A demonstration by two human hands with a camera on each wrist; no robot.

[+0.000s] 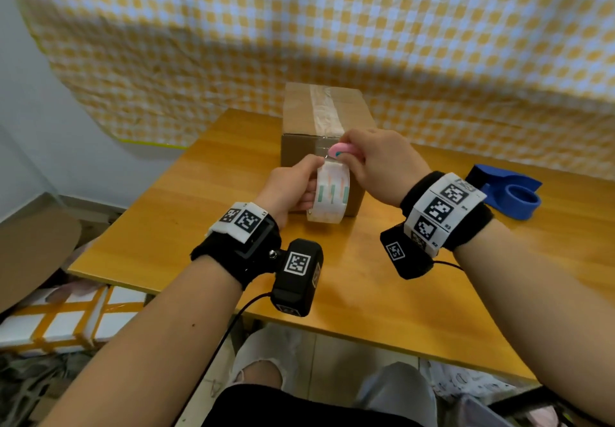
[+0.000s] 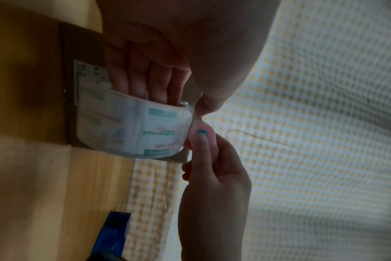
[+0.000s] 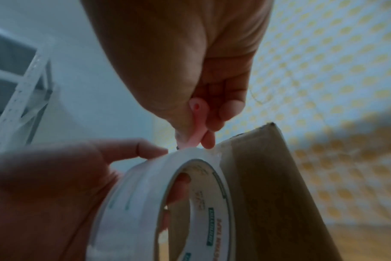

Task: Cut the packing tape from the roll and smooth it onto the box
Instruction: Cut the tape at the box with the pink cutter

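Note:
A brown cardboard box [image 1: 299, 117] stands on the wooden table [image 1: 332, 277], with a strip of clear tape [image 1: 324, 110] running along its top. My left hand [image 1: 299, 183] grips the white printed tape roll [image 1: 331, 193], fingers through its core, and holds it against the box's near face. My right hand [image 1: 359, 157] pinches a small pink cutter [image 1: 342, 150] just above the roll, at the box's top front edge. In the right wrist view the cutter [image 3: 196, 127] tip meets the tape where it leaves the roll [image 3: 145, 203] for the box [image 3: 268, 176].
A blue tape dispenser [image 1: 509, 193] lies on the table to the right. A yellow checked cloth [image 1: 332, 27] hangs behind the table. White boxes with orange tape [image 1: 66, 320] sit on the floor at the left, next to a cardboard sheet [image 1: 33, 253].

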